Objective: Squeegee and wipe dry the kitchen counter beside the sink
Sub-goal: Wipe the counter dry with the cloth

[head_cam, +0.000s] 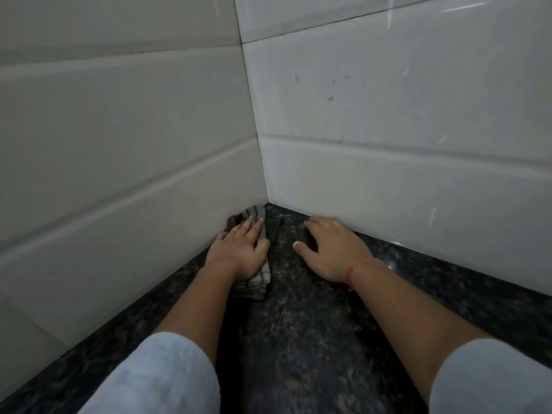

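We see 2 hands on a dark speckled counter (298, 330), pushed into the corner where 2 white tiled walls meet. Left wall (119, 150), right wall (403, 115).

The left hand (240, 248) lies flat, palm down, on a checked cloth (257, 215). Its fingers are straight and close together, pointing at the corner, thumb out to the side. It presses the cloth and does not curl round it. The cloth is grey-white with dark and red stripes and lies bunched on the counter, touching the base of the left wall just short of the corner. We see parts of it past the fingertips and under the heel of the palm.

The right hand (336, 249) is spread, palm down, on bare counter just beside the base of the right wall, fingers loosely bent, thumb stretched toward the cloth. We see nothing held in it. The 2 hands are near each other but apart.

There is a red thread (360, 264) round the right wrist. Pale blue sleeves: left (155, 377), right (493, 380). The frame is a bit blurry.
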